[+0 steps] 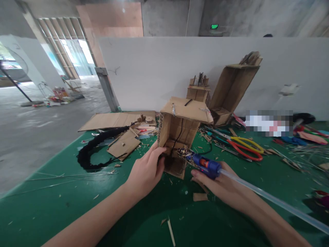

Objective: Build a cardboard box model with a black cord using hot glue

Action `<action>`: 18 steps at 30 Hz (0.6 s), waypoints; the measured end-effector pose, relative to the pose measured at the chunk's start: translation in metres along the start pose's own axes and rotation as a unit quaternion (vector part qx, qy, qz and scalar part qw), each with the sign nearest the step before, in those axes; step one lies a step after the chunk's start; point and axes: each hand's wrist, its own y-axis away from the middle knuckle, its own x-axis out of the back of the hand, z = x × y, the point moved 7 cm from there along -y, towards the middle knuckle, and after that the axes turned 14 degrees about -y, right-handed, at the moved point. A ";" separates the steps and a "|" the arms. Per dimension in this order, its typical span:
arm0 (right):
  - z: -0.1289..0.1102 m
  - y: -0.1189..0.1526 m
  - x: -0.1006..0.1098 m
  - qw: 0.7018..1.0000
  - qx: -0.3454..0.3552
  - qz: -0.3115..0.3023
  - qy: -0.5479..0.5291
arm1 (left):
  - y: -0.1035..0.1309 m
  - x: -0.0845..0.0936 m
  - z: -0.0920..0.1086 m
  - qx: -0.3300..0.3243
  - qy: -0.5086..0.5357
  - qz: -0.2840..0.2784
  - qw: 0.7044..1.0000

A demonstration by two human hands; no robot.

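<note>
A small open-fronted cardboard box (186,109) stands slightly tilted on the green table in front of me, with a black cord hanging inside it. My left hand (150,163) grips the box's lower left side, thumb at the open front. A blue hot glue gun (207,165) is in my right hand (221,183), its tip pointing into the lower part of the box. A long translucent glue stick (272,197) sticks out of the gun's rear. My right fingers are partly hidden behind the gun.
Behind stand a taller cardboard box (231,89) and another cardboard piece (197,91). Yellow-and-red-handled scissors (246,145) lie to the right. A black yarn braid (86,154), cardboard scraps (124,144) and thin clear sticks (74,175) lie left. A white panel (154,72) borders the table's back.
</note>
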 end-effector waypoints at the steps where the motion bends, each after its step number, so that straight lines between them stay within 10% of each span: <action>1: 0.001 0.000 0.000 1.000 0.000 0.001 -0.009 | 0.000 0.000 0.000 0.001 -0.001 -0.001 1.000; 18: 0.014 0.005 0.056 0.977 0.026 -0.143 0.154 | -0.001 0.004 0.005 -0.012 -0.023 0.017 1.000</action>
